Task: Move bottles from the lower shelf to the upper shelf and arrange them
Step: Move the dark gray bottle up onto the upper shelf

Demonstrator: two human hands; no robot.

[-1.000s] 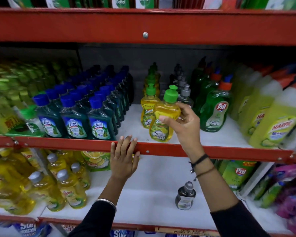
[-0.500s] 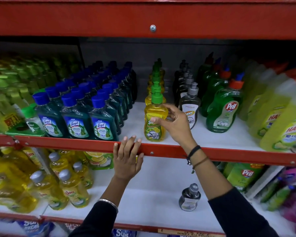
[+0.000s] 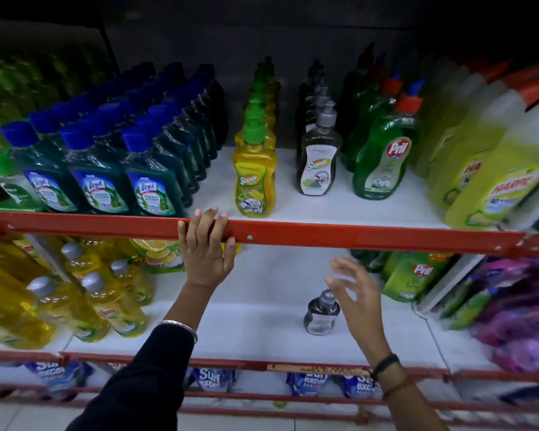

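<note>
- Yellow bottle point(image 3: 255, 178) is standing upright at the upper shelf point(image 3: 355, 236) front, between blue-capped bottles point(image 3: 150, 181) and a grey pump bottle point(image 3: 319, 163).
- Left hand point(image 3: 207, 250) is gripping the shelf's red rail.
- Right hand point(image 3: 357, 293), fingers spread and empty, is hovering just beside a small dark bottle point(image 3: 321, 315) on the lower shelf point(image 3: 246, 321).

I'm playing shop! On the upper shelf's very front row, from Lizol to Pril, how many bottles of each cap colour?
Blue-capped Lizol bottles: 3
Green-capped yellow Super bottle: 1
Grey-pump dark Super bottle: 1
Orange-capped Pril bottle: 1
Total: 6
</note>
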